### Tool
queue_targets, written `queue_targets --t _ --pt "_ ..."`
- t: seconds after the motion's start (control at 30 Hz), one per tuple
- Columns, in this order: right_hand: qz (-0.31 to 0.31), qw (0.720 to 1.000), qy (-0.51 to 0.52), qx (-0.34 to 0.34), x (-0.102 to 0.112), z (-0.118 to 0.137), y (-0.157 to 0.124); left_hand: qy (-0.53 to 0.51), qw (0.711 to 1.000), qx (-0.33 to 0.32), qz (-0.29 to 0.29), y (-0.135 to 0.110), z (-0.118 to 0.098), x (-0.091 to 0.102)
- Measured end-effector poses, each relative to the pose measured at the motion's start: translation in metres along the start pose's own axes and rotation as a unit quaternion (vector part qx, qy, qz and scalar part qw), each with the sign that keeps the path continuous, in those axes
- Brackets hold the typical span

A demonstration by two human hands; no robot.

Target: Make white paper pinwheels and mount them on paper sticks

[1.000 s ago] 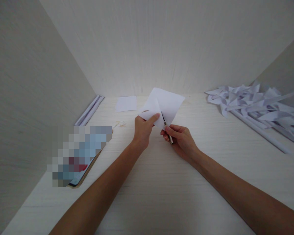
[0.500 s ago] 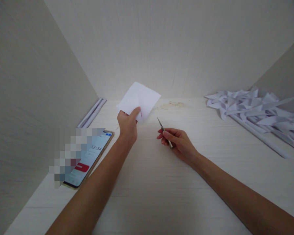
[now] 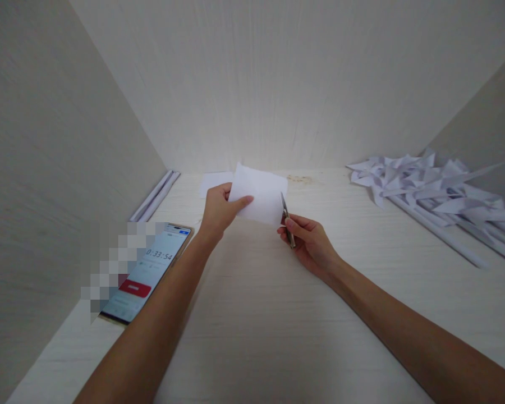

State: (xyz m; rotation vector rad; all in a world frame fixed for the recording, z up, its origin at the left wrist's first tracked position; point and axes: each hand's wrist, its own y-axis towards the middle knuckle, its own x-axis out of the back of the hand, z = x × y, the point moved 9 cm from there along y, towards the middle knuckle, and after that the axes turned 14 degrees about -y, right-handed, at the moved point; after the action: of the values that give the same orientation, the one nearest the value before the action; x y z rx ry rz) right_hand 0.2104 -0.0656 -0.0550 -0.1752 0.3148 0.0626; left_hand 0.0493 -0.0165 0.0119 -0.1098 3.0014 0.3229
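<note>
My left hand (image 3: 219, 209) pinches the left side of a white square sheet of paper (image 3: 261, 196) and holds it up above the pale wooden table (image 3: 278, 314). My right hand (image 3: 309, 241) is closed round a small pair of metal scissors (image 3: 286, 212). The blades point up and meet the sheet's right edge. A second white sheet (image 3: 212, 180) lies flat on the table behind my left hand.
A phone (image 3: 149, 272) showing a running timer lies at the left. Two rolled paper sticks (image 3: 155, 193) rest along the left wall. A heap of several white paper pinwheels on sticks (image 3: 433, 193) fills the right side. A few small scraps (image 3: 299, 179) lie near the back wall.
My left hand carried the sheet away to the left and turned it, then brought it back. My right hand's scissors left the paper and now touch its right edge again.
</note>
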Motion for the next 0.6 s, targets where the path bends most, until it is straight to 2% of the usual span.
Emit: queue_targets --t 0.23,0.33,0.47,0.6 --pt "0.011 1.0 0.026 -0.004 0.001 0.003 0.001 -0.018 0.998 -0.042 -0.033 0.005 -0.01 0.012" --pt "0.034 0.999 0.012 -0.006 -0.004 0.003 -0.002 -0.032 0.997 -0.044 -0.05 0.006 -0.011 0.017" --pt "0.071 0.997 -0.039 -0.01 -0.015 -0.001 -0.004 -0.055 0.998 0.003 -0.038 0.003 -0.002 0.01" --pt "0.037 0.998 -0.04 0.021 -0.01 0.003 -0.002 -0.17 0.982 0.063 -0.042 -0.006 0.015 -0.005"
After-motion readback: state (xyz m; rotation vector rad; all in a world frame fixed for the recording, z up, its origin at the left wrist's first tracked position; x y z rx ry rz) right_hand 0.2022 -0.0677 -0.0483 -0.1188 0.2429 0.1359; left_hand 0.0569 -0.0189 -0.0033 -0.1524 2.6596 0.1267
